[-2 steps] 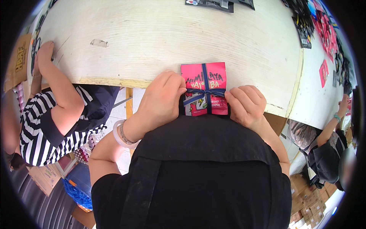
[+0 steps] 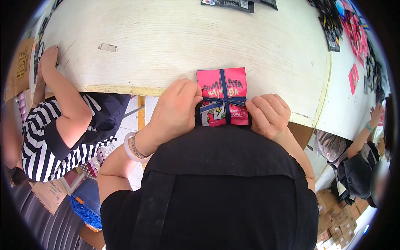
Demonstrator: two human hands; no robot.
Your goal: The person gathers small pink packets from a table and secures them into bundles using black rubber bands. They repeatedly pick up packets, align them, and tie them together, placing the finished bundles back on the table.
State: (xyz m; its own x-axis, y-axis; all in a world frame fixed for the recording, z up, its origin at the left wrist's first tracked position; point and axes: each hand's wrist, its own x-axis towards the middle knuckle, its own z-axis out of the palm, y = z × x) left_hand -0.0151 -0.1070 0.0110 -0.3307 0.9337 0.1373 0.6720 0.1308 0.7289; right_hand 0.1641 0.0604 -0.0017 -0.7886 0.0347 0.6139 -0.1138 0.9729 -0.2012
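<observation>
A pink packet bundle (image 2: 223, 96), at the table (image 2: 175, 41) edge, is pinched between the left hand (image 2: 177, 110) and right hand (image 2: 268, 114). The blue ribbon (image 2: 224, 100) is already crossed; its knot seems unfinished.

The pink packet's (image 2: 223, 96) lower edge hides behind the black shirt (image 2: 225, 183), its side edges under both hands' fingers (image 2: 193, 98)

The pale wooden surface (image 2: 175, 41) lies open beyond the pink ribbon-tied packet stack (image 2: 223, 96), with passage forward and leftward. Obstacles: dark flat sachets (image 2: 233, 4) at the far edge, pink and black packets (image 2: 354, 33) far right, a neighbouring person's forearm (image 2: 62, 87) at left.
</observation>
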